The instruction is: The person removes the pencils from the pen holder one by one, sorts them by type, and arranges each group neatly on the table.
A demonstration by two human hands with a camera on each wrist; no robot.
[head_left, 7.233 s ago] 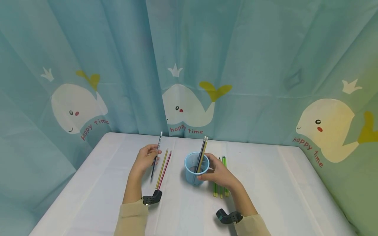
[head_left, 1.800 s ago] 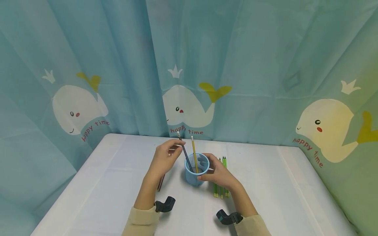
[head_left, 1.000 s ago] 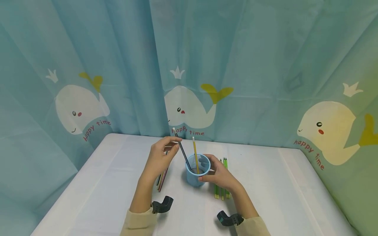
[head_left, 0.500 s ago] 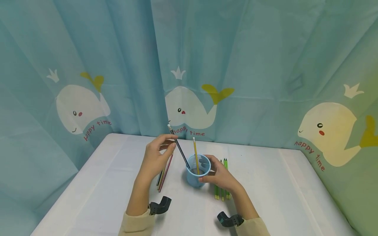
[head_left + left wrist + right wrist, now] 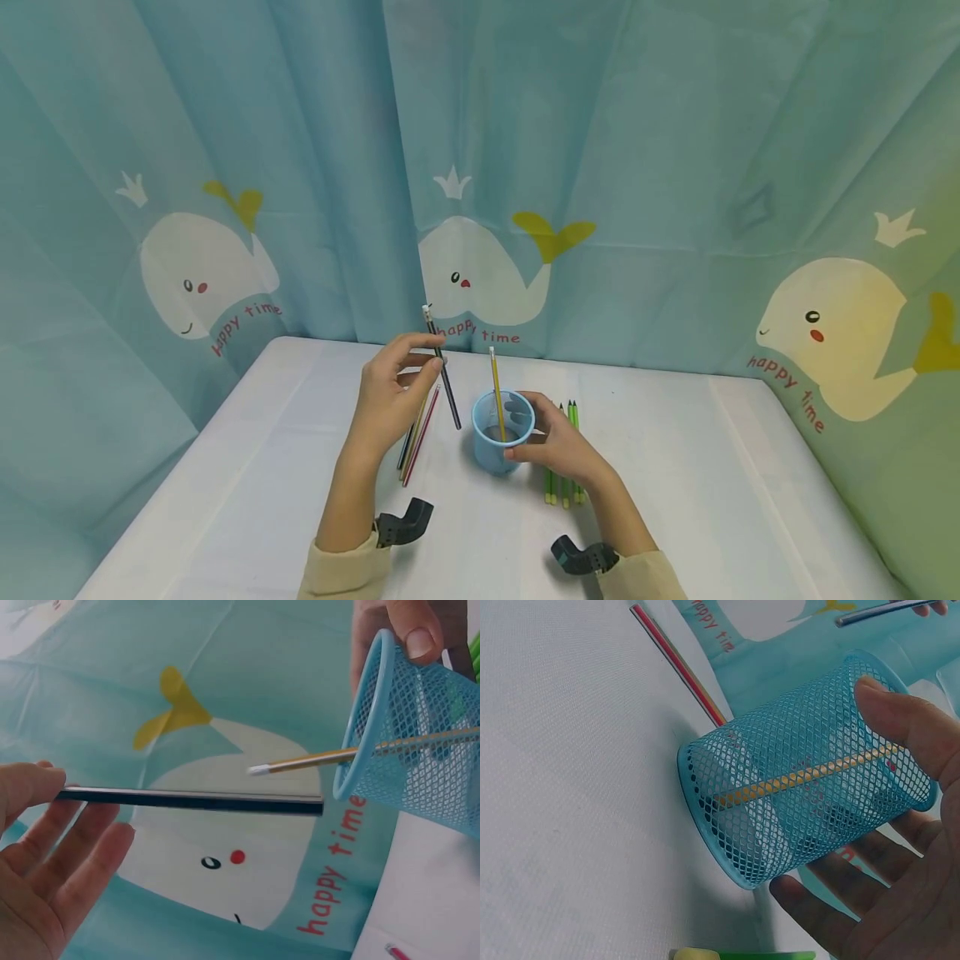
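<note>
My left hand (image 5: 392, 392) pinches a dark pencil (image 5: 451, 397) near its white eraser end, between thumb and fingers. The pencil slants down to the right, and its lower end is outside the cup, just left of the rim. My right hand (image 5: 558, 442) grips the right side of a light blue mesh pencil cup (image 5: 491, 457), which stands upright on the table. One yellow pencil (image 5: 497, 387) leans inside it, eraser end up. In the left wrist view the dark pencil (image 5: 195, 800) points toward the cup's rim (image 5: 365, 720), apart from it.
Left of the cup, red (image 5: 422, 437), yellow and dark pencils lie side by side on the white table (image 5: 262, 500), partly behind my left hand. Several green pencils (image 5: 564, 492) lie to the right, partly under my right hand. A whale-print curtain (image 5: 660, 167) hangs behind.
My left hand has drawn the dark pencil up and left out of the cup. Earlier it held another dark pencil at the left. My right hand stays on the cup.
</note>
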